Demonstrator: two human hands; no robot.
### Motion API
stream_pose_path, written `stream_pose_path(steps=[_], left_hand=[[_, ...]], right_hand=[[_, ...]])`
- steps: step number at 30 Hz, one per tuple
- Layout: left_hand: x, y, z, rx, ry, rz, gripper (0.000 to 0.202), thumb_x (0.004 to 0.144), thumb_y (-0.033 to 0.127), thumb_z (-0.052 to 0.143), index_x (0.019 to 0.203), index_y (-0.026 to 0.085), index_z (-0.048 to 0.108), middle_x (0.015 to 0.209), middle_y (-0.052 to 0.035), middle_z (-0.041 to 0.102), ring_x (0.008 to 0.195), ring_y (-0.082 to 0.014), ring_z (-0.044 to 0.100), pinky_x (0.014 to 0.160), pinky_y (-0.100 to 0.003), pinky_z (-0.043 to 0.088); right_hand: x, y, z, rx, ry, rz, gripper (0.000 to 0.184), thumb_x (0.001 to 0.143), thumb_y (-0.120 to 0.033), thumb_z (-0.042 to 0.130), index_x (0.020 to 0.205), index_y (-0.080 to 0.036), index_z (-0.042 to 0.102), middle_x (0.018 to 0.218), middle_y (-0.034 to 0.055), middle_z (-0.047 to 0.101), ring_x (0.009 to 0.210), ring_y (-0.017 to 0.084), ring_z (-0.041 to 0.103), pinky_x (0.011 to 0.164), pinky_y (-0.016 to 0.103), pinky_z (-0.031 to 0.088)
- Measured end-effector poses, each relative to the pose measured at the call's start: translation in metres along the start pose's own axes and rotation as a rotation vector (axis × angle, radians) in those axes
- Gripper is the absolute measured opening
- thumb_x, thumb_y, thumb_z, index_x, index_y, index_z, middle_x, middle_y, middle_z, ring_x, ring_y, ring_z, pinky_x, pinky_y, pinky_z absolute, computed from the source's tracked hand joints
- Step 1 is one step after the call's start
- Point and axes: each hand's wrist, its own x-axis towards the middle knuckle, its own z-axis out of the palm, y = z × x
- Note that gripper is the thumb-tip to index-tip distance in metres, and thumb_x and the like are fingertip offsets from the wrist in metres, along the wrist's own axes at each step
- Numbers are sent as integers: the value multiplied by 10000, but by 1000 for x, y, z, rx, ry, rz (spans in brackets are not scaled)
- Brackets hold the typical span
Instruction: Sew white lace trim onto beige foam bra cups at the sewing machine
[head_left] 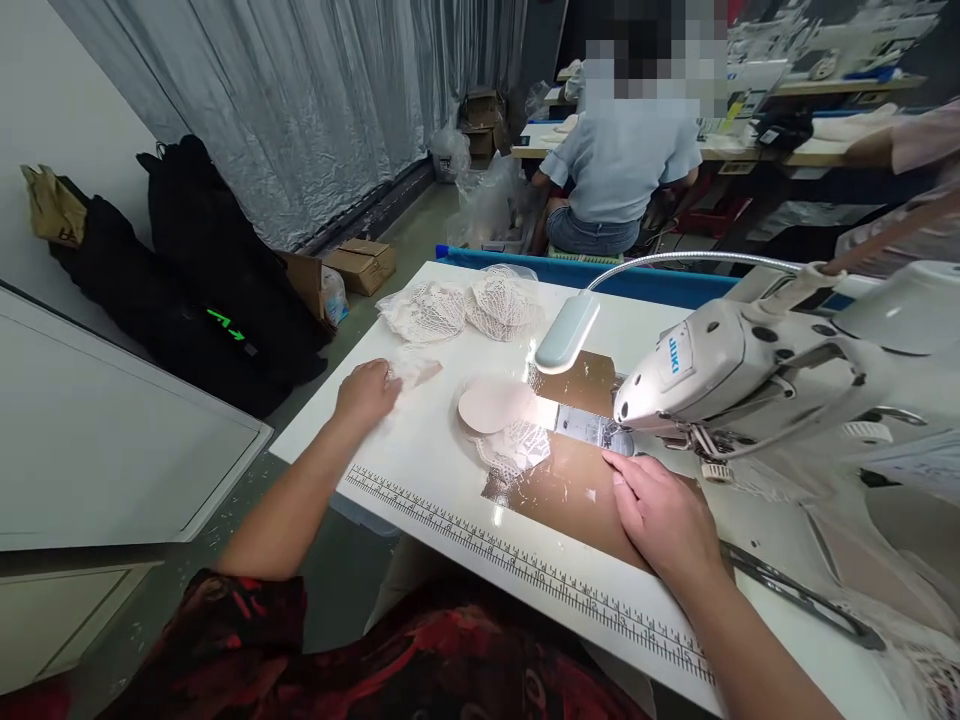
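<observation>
My left hand (365, 393) rests far left on the white table (420, 450), fingers curled onto a small pale piece of lace fabric (415, 372). My right hand (661, 512) lies flat on the brown panel (570, 490) by the needle plate, its fingers stretched out toward the presser foot (619, 438) of the white sewing machine (750, 370). A round beige pad (495, 404) with white lace (519, 446) beneath it sits lit between my two hands.
A pile of white lace cups (472, 302) lies at the table's far edge. A gooseneck lamp (568, 331) hangs over the work. Scissors (802, 598) lie at right. A ruler strip (525, 570) runs along the near edge. Another person (619, 165) sits behind. Black bags (202, 280) stand left.
</observation>
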Motion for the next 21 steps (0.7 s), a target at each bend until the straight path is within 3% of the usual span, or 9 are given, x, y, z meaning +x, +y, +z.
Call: stream_pose_path(steps=[2,5,8,11,13,14,16,19,21], left_hand=[[-9,-19,-9,-82,14,-37,225,809,342,541,671,180,467,654,-15,505,743,-221,553,683,-322,424],[-35,-22,-18,-219,45,-47,264,904,396,401,763,183,464,640,25,460,608,-147,505,577,-257,394],[-65,0,-18,-557,17,-28,268,891,439,465,931,179,518,792,7,565,692,-149,548,645,-258,444],[-90,36,-8,-827,-133,35,260,841,414,586,940,174,583,838,-18,600,755,-165,557,699,-263,450],[-103,61,3,-848,-318,80,241,861,400,568,878,164,610,805,-21,594,749,-162,543,684,-252,436],[-107,72,9,-870,-406,71,251,876,400,547,848,159,612,780,-19,585,731,-155,535,666,-246,429],[-111,90,20,-970,-533,-23,275,896,406,511,835,156,607,744,-11,570,684,-140,524,634,-240,423],[-106,99,33,-1118,-527,-181,261,893,405,495,853,165,590,682,8,554,610,-127,516,601,-238,435],[-95,99,38,-1067,-450,-134,255,899,398,472,866,173,588,707,2,578,631,-136,541,630,-251,461]], right_hand=[[-1,2,-4,125,-7,22,346,905,-296,383,1101,-224,659,1030,44,669,853,214,635,710,346,495],[-6,-2,-18,422,-38,72,339,880,-402,461,1097,-228,655,1098,62,645,846,205,628,722,339,510],[-12,-26,-35,799,-211,118,422,828,-458,560,1171,-218,613,1117,96,630,908,217,619,763,340,524],[-16,-68,-42,1229,-393,81,686,745,-530,644,1328,-207,481,1219,129,585,986,239,609,826,379,523],[-17,-94,-37,1374,-374,110,612,733,-550,655,1234,-211,560,1165,99,617,987,232,602,853,383,507],[-18,-103,-33,1402,-364,152,449,786,-527,614,1091,-198,637,1015,76,663,928,214,611,839,369,506],[-22,-111,-24,1505,-340,230,347,832,-506,567,831,-174,669,766,43,660,768,187,619,728,325,516],[-38,-95,-20,1603,-209,402,307,805,-473,618,749,-172,640,656,16,631,629,158,599,605,276,493],[-55,-75,-26,1590,-57,512,295,785,-474,642,839,-184,650,677,12,646,608,157,600,584,275,492]])
